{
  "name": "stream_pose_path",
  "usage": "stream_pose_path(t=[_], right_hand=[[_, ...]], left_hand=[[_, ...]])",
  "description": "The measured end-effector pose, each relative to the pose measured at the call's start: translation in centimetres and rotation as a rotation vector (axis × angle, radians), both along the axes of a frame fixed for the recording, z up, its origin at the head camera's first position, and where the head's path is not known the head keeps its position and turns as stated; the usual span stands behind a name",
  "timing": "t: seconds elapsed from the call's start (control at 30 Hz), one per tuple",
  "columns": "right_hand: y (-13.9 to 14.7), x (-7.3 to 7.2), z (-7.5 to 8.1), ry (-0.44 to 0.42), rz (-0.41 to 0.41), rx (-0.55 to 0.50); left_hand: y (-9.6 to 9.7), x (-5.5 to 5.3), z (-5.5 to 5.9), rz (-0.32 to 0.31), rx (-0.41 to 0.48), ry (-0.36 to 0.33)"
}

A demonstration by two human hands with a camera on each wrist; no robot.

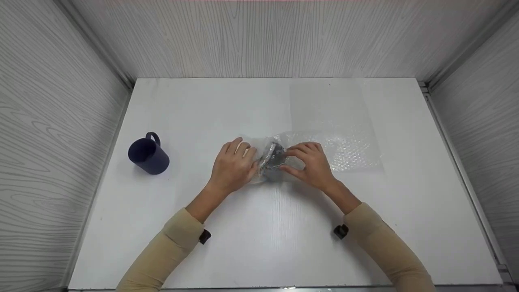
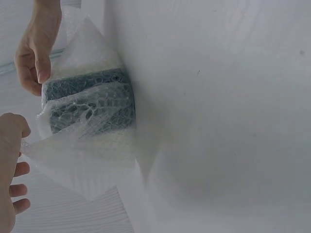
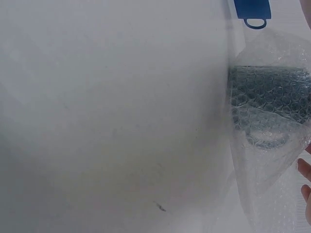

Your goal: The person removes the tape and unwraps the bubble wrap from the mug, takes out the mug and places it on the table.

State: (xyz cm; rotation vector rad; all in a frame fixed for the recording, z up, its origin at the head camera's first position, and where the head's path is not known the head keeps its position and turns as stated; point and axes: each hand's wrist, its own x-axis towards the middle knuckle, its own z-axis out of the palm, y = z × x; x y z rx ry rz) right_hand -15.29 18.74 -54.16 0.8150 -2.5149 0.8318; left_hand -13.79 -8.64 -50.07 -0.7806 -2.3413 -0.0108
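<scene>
A dark mug (image 3: pixel 272 90) lies on its side in bubble wrap (image 3: pixel 262 170); the loop of its handle shows faintly through the wrap. From the head view, the wrapped mug (image 1: pixel 275 156) is between both hands at the table's middle. My left hand (image 1: pixel 233 166) pinches an edge of the wrap between thumb and forefinger, as the left wrist view shows at the wrap's corner (image 2: pixel 34 145). My right hand (image 1: pixel 312 164) holds the wrap at the mug's other end, thumb and bent fingers against it. The fingertips are partly hidden.
A second mug (image 1: pixel 150 156), dark blue, stands at the left of the white table (image 1: pixel 243 243) with its handle toward the back. More clear bubble wrap (image 1: pixel 352 150) spreads flat to the right, and a faint sheet (image 1: pixel 328 101) reaches toward the rear. Grey wood-grain walls (image 1: pixel 259 40) enclose three sides.
</scene>
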Motion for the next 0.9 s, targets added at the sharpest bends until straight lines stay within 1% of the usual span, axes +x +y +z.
stream_pose_path(t=[0.1,0.2,0.4,0.6,0.7,0.9], right_hand=[[0.0,0.0,0.0,0.006,0.003,-0.004],[0.0,0.0,-0.1,0.011,0.003,-0.004],[0.0,0.0,-0.1,0.006,0.002,0.004],[0.0,0.1,-0.1,0.008,0.002,0.008],[0.0,0.1,-0.1,0.006,0.001,0.008],[0.0,0.0,-0.1,0.012,0.002,0.007]], left_hand=[[-0.3,0.0,-0.1,0.003,0.012,-0.002],[-0.7,0.1,-0.2,0.013,0.006,0.000],[-1.8,-0.1,-0.4,0.049,0.000,0.020],[-2.9,-0.1,-0.8,0.072,0.003,0.034],[-3.5,0.0,-1.1,0.082,0.022,0.018],[-4.5,0.2,-1.4,0.112,0.059,-0.034]])
